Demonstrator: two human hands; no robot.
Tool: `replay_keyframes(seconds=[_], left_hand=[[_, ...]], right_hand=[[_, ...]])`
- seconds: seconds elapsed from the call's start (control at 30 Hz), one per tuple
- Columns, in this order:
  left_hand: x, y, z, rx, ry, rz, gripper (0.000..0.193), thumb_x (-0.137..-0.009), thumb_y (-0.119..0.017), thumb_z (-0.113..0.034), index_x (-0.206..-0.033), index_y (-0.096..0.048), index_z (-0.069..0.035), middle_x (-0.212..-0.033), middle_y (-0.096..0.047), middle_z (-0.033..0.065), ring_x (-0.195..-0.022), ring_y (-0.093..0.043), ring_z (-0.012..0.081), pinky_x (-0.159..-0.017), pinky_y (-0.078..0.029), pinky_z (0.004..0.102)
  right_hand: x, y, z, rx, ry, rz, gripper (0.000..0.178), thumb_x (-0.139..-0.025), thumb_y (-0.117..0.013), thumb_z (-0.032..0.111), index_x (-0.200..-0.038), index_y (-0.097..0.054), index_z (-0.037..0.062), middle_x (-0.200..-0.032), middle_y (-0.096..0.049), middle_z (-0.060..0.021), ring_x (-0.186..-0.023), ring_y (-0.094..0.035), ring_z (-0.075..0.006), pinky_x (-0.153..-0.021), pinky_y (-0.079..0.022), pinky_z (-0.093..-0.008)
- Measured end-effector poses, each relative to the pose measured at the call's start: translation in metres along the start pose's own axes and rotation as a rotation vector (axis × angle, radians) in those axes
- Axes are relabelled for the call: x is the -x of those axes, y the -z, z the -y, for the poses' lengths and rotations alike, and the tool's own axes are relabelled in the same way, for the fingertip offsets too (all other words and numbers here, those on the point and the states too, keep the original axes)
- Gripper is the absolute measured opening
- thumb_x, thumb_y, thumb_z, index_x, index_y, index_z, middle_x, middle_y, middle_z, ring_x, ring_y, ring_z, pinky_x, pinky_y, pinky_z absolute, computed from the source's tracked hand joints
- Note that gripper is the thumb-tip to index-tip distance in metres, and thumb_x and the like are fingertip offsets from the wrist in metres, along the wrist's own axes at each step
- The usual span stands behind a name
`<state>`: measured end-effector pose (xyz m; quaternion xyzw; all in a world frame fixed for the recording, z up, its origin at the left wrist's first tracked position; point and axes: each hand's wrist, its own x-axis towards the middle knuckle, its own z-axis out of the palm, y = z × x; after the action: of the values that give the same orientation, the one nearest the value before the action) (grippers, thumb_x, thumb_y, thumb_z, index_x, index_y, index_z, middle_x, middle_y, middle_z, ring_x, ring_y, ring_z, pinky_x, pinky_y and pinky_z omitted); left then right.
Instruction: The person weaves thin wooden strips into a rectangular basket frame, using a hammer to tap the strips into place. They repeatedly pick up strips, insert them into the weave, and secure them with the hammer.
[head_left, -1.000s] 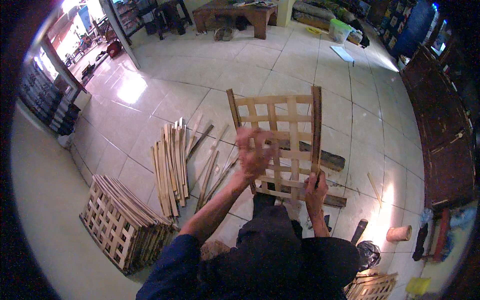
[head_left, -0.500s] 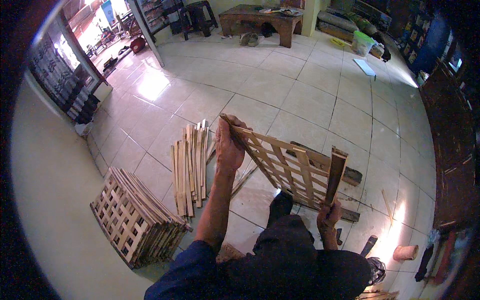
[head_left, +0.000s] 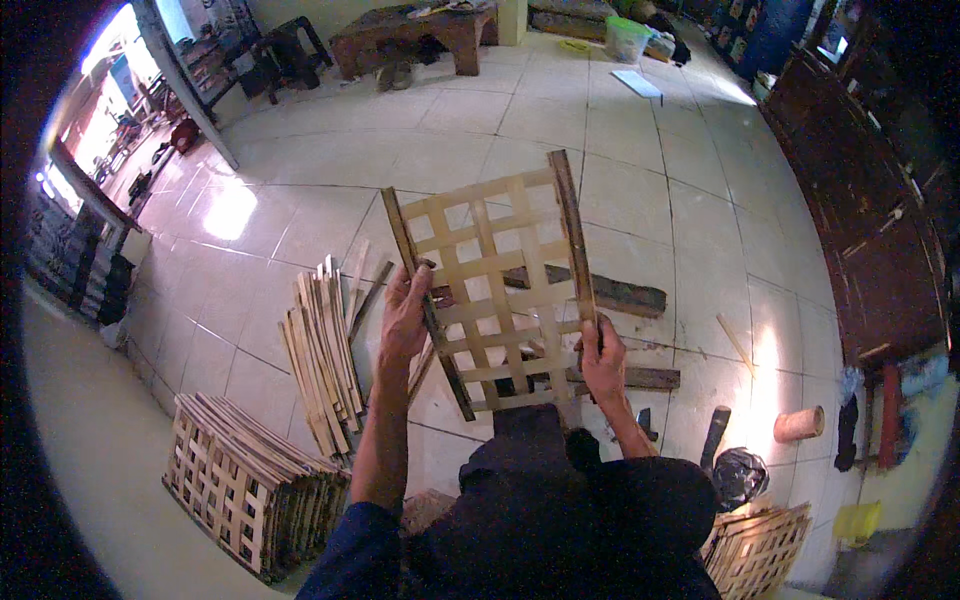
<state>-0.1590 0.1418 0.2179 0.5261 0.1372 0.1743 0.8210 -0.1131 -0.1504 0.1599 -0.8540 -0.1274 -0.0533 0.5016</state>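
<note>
Between my hands is a woven bamboo lattice panel [head_left: 497,265], tilted up, with pale crossing strips and a dark strip along each side. My left hand [head_left: 404,312] grips its left edge strip, thumb on top. On the opposite side, my right hand [head_left: 602,358] is closed round the lower part of the right edge strip. Beneath the panel, two dark wooden blocks [head_left: 632,296] lie on the tiled floor, partly hidden by it. Left of my left forearm lies a bundle of loose bamboo strips [head_left: 322,355].
A stack of finished-looking lattice panels [head_left: 225,480] stands by the left wall; more panels [head_left: 760,548] lie at lower right. Near them are a black plastic bag [head_left: 741,478], a dark-handled tool [head_left: 715,437] and a brown cylinder [head_left: 799,424]. A low wooden table [head_left: 410,40] stands at the back.
The lattice panel has turned from edge-tilted to facing me more fully. My left hand has moved down along its edge, and my right hand is higher. The whole view has shifted rightward.
</note>
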Motion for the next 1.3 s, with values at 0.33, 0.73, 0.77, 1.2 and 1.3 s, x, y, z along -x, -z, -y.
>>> replay_keyframes(seconds=[0.33, 0.73, 0.77, 1.2, 1.3], left_hand=[[-0.036, 0.098, 0.069, 0.285, -0.037, -0.479, 0.028, -0.097, -0.054, -0.020, -0.117, -0.047, -0.003, -0.100, -0.058, 0.0131, -0.077, -0.065, 0.0267, -0.068, -0.059, 0.0385], [-0.003, 0.224, 0.000, 0.006, -0.235, -0.493, 0.032, -0.095, -0.053, -0.021, -0.117, -0.051, 0.003, -0.106, -0.061, 0.0153, -0.091, -0.064, 0.0264, -0.079, -0.056, 0.0399], [0.000, 0.248, -0.031, -0.171, -0.208, -0.495, 0.031, -0.093, -0.055, -0.020, -0.115, -0.053, 0.002, -0.104, -0.062, 0.0152, -0.090, -0.064, 0.0255, -0.076, -0.055, 0.0384], [0.384, 0.522, -0.312, -0.960, 0.144, -1.250, 0.036, -0.091, -0.059, -0.032, -0.113, -0.059, -0.003, -0.101, -0.065, 0.0131, -0.083, -0.063, 0.0267, -0.077, -0.054, 0.0400], [0.393, 0.517, -0.275, -1.972, 0.231, -1.532, 0.048, -0.088, -0.061, -0.038, -0.117, -0.057, -0.001, -0.109, -0.062, 0.0181, -0.098, -0.060, 0.0331, -0.090, -0.048, 0.0444]], right_hand=[[-0.017, 0.010, -0.055, -0.137, -0.176, -0.235, 0.046, -0.101, -0.042, 0.040, -0.126, -0.055, 0.0039, -0.100, -0.064, -0.0135, -0.093, -0.062, -0.0179, -0.079, -0.048, -0.0321], [0.049, -0.021, -0.094, 0.035, -0.160, 0.282, 0.038, -0.099, -0.046, 0.029, -0.124, -0.053, 0.0026, -0.115, -0.057, -0.0201, -0.109, -0.054, -0.0358, -0.096, -0.041, -0.0442], [0.044, -0.009, -0.073, 0.042, -0.149, 0.314, 0.037, -0.099, -0.046, 0.029, -0.125, -0.052, 0.0026, -0.115, -0.057, -0.0199, -0.108, -0.054, -0.0351, -0.096, -0.041, -0.0443], [0.058, -0.024, -0.071, -0.126, -0.231, 0.468, 0.037, -0.099, -0.047, 0.027, -0.126, -0.051, 0.0024, -0.106, -0.059, -0.0160, -0.083, -0.062, -0.0204, -0.075, -0.051, -0.0337], [0.057, -0.034, -0.098, -0.069, -0.118, 0.447, 0.036, -0.099, -0.048, 0.027, -0.124, -0.053, 0.0022, -0.104, -0.059, -0.0171, -0.085, -0.061, -0.0238, -0.077, -0.050, -0.0365]])
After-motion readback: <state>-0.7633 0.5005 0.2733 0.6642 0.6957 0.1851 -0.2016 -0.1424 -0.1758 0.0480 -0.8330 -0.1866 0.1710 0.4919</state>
